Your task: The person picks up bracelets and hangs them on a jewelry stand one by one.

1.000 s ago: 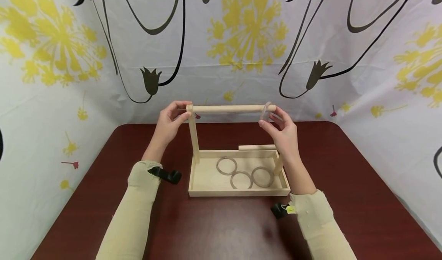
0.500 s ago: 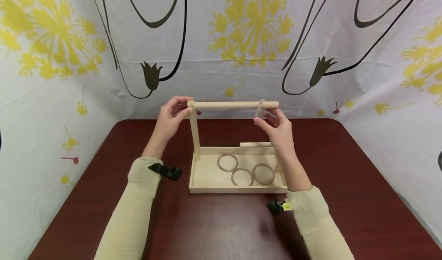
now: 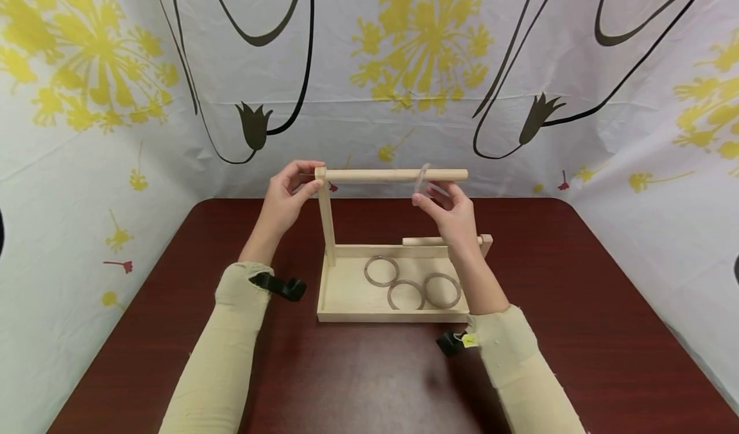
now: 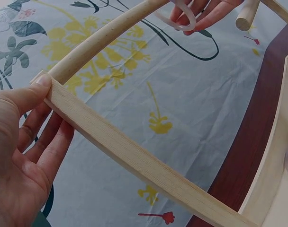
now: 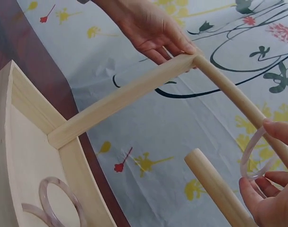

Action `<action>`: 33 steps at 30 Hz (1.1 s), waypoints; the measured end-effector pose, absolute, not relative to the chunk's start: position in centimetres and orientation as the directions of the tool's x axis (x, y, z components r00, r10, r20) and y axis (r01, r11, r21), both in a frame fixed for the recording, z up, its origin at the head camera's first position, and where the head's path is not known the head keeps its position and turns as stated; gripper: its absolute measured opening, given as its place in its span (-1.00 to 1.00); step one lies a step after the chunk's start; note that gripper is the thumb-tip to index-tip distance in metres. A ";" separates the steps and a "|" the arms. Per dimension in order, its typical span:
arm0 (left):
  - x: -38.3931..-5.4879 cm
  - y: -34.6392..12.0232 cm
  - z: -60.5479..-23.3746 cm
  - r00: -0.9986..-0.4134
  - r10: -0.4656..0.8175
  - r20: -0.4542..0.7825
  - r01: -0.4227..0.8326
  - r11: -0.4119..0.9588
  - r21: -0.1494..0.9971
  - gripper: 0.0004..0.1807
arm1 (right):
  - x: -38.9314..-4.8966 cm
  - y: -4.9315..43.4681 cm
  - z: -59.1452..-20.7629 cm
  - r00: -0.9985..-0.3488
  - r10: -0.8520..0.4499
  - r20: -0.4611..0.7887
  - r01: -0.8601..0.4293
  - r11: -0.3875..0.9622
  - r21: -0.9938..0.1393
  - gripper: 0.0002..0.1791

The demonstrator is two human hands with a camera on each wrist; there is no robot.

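A wooden bangle stand has a long upper dowel fixed to a tall post that rises from a shallow tray. My left hand grips the post's top corner, thumb in front, as the left wrist view also shows. In my right hand, thumb and fingers pinch a translucent pale bangle. That bangle hangs around the upper dowel, inward of its free right end. Three more bangles lie flat in the tray, one of them farther back and two nearer the front.
A second, lower dowel runs behind the tray from a shorter right-hand post, which my right forearm partly covers. The dark red table carries the stand. A patterned white cloth hangs close behind.
My right hand has slid the bangle leftward along the upper dowel, away from the free end. The left hand keeps its grip on the post top. The head view has tilted slightly.
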State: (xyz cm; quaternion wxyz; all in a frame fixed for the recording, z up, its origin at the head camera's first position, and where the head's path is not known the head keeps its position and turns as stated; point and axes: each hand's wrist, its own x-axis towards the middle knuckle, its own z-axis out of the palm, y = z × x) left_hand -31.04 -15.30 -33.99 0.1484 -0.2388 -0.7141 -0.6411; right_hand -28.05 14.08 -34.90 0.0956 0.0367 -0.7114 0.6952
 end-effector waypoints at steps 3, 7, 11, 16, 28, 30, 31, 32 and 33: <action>-31.1 -15.3 -34.0 -0.839 0.153 0.521 0.535 0.062 0.843 -0.69 | -28.2 13.7 -34.9 -0.981 0.074 0.180 -0.179 0.023 -0.984 -0.41; -31.1 -15.3 -34.0 -0.837 0.157 0.525 0.539 0.064 0.840 -0.69 | -28.3 13.0 -34.8 -0.982 0.060 0.177 -0.176 0.010 -0.984 -0.40; -31.1 -15.3 -34.0 -0.837 0.156 0.524 0.538 0.069 0.840 -0.69 | -28.4 12.5 -34.8 -0.983 0.050 0.178 -0.178 -0.002 -0.984 -0.39; -31.0 -15.2 -34.0 -0.842 0.157 0.517 0.532 0.071 0.844 -0.69 | -28.4 11.9 -34.8 -0.984 0.039 0.175 -0.176 -0.022 -0.984 -0.37; -31.0 -15.3 -34.0 -0.848 0.157 0.506 0.521 0.079 0.850 -0.67 | -28.4 11.3 -34.8 -0.980 0.023 0.199 -0.200 -0.010 -0.980 -0.39; -31.0 -15.3 -34.0 -0.847 0.156 0.508 0.524 0.082 0.848 -0.67 | -28.4 11.4 -34.8 -0.980 0.015 0.200 -0.200 -0.002 -0.980 -0.38; -31.0 -15.3 -34.1 -0.846 0.156 0.510 0.526 0.083 0.847 -0.67 | -28.4 11.4 -34.8 -0.980 0.010 0.200 -0.200 0.003 -0.980 -0.37; -31.1 -15.3 -34.0 -0.845 0.156 0.512 0.528 0.084 0.845 -0.67 | -28.3 11.5 -34.8 -0.980 0.002 0.200 -0.200 0.008 -0.980 -0.37; -31.1 -15.3 -34.0 -0.844 0.156 0.513 0.529 0.084 0.844 -0.67 | -28.3 11.5 -34.8 -0.979 -0.006 0.203 -0.203 0.012 -0.979 -0.37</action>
